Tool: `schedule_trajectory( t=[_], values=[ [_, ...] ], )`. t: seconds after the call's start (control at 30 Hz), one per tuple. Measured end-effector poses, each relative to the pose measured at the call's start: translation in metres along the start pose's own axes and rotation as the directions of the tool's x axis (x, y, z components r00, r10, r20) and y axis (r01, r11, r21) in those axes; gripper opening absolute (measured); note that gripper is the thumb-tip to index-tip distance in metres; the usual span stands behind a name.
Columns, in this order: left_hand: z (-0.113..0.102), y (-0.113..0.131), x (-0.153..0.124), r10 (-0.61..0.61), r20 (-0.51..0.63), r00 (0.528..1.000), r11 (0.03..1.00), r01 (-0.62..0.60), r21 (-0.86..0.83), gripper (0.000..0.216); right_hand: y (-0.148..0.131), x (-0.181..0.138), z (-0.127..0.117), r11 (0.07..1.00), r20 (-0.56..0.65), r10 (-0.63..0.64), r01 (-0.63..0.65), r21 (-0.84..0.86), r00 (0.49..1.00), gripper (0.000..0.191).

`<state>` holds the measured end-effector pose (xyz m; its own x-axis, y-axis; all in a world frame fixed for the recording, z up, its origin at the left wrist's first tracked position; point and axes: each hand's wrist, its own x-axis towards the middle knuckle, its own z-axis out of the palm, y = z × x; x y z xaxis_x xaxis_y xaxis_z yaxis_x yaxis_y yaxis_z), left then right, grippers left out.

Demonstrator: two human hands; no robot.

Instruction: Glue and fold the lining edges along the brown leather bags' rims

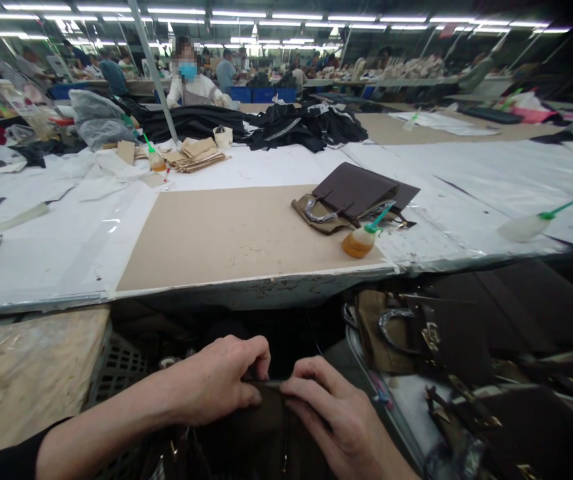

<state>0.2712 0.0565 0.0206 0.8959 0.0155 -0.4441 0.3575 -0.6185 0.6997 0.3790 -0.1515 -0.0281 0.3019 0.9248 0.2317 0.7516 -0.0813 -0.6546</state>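
Observation:
A dark brown handbag [246, 433] is below the table edge, at the bottom middle of the head view, with its lower part out of frame. My left hand [221, 377] pinches its upper edge between thumb and bent fingers. Close beside it, my right hand [329, 407] grips the same edge, thumb and fingers pressed together. A zip or seam runs down the bag between the two hands. Some metal fittings show under my left forearm, too dark to make out fully.
Another brown handbag [361, 190] lies on the table's beige sheet [216, 233], beside a glue bottle [359, 241]. A second bottle [526, 227] stands right. More bags [446, 327] are piled at my right; a plastic crate [119, 363] is at left. A masked person [194, 83] stands behind black material [306, 127].

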Motion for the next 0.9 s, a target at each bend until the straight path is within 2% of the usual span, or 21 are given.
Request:
schedule_trajectory(
  t=[0.27,0.43,0.53,0.73,0.9],
  values=[
    [0.000,0.001,-0.002,-0.007,0.005,1.000,1.000,0.007,0.016,0.020,-0.004,0.001,-0.007,0.975,0.014,-0.119,0.119,-0.185,0.993,0.025],
    [0.000,0.002,-0.005,-0.036,0.010,0.999,0.999,0.036,-0.034,0.019,0.000,0.000,-0.012,0.917,0.051,-0.284,0.287,-0.278,0.957,0.030],
    [-0.001,0.003,-0.006,-0.034,-0.003,0.999,0.999,0.034,-0.042,0.019,0.002,0.000,-0.016,0.878,0.106,-0.340,0.356,-0.321,0.934,0.034],
    [-0.002,0.009,-0.009,0.003,0.005,1.000,0.997,-0.003,-0.074,0.017,-0.004,0.005,-0.023,0.854,0.209,-0.326,0.382,-0.353,0.922,0.038],
    [-0.002,0.009,-0.008,0.003,-0.004,1.000,0.998,-0.004,-0.068,0.019,-0.005,0.004,-0.020,0.881,0.178,-0.324,0.365,-0.302,0.929,0.035]
  ],
)
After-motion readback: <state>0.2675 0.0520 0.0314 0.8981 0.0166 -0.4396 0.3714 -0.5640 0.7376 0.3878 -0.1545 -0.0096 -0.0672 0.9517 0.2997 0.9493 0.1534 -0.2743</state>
